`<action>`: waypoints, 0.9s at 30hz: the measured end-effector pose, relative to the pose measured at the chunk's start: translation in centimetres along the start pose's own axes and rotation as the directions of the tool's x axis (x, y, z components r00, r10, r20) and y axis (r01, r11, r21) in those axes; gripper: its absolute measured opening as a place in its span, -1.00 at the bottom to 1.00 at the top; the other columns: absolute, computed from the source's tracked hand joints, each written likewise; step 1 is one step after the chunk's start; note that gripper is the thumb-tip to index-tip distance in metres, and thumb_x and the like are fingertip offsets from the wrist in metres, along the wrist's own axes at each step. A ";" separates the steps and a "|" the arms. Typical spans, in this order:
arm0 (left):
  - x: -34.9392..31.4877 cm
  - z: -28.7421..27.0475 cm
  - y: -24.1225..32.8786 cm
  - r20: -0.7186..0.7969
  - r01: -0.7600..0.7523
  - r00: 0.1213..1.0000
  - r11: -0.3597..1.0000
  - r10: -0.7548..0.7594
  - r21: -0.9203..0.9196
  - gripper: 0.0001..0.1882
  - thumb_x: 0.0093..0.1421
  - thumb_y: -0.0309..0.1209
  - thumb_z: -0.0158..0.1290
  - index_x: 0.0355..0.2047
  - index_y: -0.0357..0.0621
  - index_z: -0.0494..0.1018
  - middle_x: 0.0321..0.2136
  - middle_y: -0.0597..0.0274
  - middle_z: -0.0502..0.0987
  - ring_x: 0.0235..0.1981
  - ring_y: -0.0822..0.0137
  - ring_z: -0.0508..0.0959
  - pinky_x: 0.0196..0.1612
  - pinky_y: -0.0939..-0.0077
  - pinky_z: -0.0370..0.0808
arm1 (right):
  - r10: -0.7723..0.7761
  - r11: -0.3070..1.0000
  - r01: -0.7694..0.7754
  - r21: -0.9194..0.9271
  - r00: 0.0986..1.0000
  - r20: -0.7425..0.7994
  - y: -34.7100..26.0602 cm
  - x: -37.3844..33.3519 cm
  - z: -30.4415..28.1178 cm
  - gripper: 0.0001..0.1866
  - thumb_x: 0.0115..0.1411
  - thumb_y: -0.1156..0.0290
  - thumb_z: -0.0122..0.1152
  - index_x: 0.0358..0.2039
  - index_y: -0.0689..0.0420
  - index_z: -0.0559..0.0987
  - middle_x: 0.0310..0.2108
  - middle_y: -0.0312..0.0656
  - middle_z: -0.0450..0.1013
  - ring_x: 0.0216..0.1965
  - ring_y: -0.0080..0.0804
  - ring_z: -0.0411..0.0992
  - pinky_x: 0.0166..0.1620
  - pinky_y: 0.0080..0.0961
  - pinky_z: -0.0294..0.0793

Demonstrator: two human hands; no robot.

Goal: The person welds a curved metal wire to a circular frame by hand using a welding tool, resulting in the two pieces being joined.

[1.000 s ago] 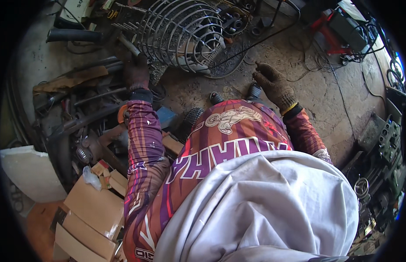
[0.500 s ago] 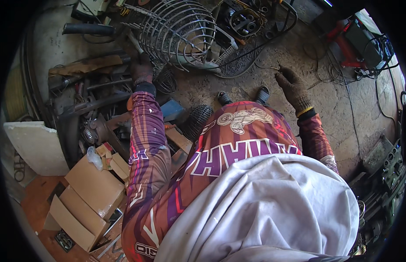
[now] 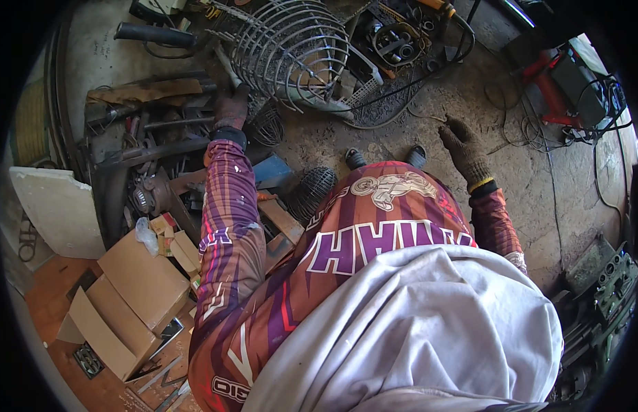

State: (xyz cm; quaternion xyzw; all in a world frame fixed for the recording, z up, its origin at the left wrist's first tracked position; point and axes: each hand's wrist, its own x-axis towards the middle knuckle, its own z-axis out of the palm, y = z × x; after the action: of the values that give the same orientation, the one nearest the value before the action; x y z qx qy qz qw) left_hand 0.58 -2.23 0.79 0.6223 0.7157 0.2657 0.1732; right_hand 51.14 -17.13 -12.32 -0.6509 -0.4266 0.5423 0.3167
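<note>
A large rounded cage of bent metal rods point(image 3: 291, 51) lies on the floor ahead of me. My left hand point(image 3: 230, 110), in a dark, dirty glove, is closed around the lower end of a pale metal bar point(image 3: 226, 65) at the cage's left side. The fingertips are partly lost in shadow. My right hand point(image 3: 462, 150) wears a brown knit glove with a yellow cuff band. It hangs over the floor with its fingers stretched out and holds nothing visible. A thin wire or rod point(image 3: 427, 116) ends near its fingertips.
A dark wire basket point(image 3: 313, 191) stands by my sandals. Metal scraps point(image 3: 171, 123) and an open cardboard box point(image 3: 137, 288) fill the left. A tray of metal parts point(image 3: 398, 44) lies ahead. Cables trail from a red and dark machine point(image 3: 563, 86); machine parts point(image 3: 607, 288) lie right.
The whole view has shifted slightly, with the cage and floor things sitting a little lower and to the right. Both hands keep nearly the same pose.
</note>
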 end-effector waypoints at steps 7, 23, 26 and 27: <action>0.4 0.5 -0.6 -0.040 0.077 0.996 0.995 -0.075 0.058 -0.41 0.16 -0.25 0.16 0.17 -0.20 0.34 0.02 -0.18 0.55 0.05 -0.14 0.54 0.11 0.16 0.41 | -0.024 0.999 0.025 -0.047 1.000 0.009 -0.6 0.5 0.6 -0.46 0.34 0.14 0.27 0.18 0.24 0.48 0.01 -0.14 0.54 -0.04 -0.45 0.48 -0.01 -0.51 0.46; 0.3 0.4 1.0 -0.082 0.116 0.991 0.980 -0.104 0.163 -0.39 0.15 -0.23 0.15 0.18 -0.19 0.35 0.00 -0.24 0.56 0.05 -0.21 0.54 0.10 0.13 0.43 | -0.050 0.997 0.051 -0.066 0.999 0.016 -0.2 0.4 0.3 -0.47 0.33 0.16 0.29 0.18 0.25 0.48 -0.07 -0.22 0.55 -0.13 -0.55 0.48 -0.11 -0.55 0.49; 1.1 -0.5 0.3 -0.028 0.166 0.986 0.940 -0.165 0.299 -0.41 0.11 -0.21 0.17 0.13 -0.19 0.40 -0.04 -0.26 0.58 0.03 -0.24 0.55 0.09 0.08 0.45 | -0.042 0.997 0.044 -0.067 0.998 0.038 0.2 0.4 0.4 -0.47 0.33 0.16 0.29 0.17 0.24 0.48 -0.07 -0.23 0.55 -0.14 -0.55 0.48 -0.11 -0.56 0.49; 1.5 -0.5 1.0 0.010 0.215 0.973 0.920 -0.231 0.329 -0.41 0.11 -0.19 0.18 0.12 -0.19 0.42 -0.04 -0.26 0.58 0.03 -0.23 0.55 0.09 0.07 0.46 | -0.020 0.998 0.023 -0.059 0.999 0.046 0.3 0.4 0.2 -0.44 0.32 0.14 0.29 0.19 0.26 0.47 0.00 -0.14 0.54 -0.04 -0.45 0.47 -0.01 -0.51 0.45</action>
State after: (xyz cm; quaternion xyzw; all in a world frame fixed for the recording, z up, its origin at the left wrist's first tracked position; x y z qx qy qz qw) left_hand 0.85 -0.78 1.94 0.5631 0.8113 0.1074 0.1143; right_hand 51.02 -16.93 -12.79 -0.6427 -0.4566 0.5407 0.2933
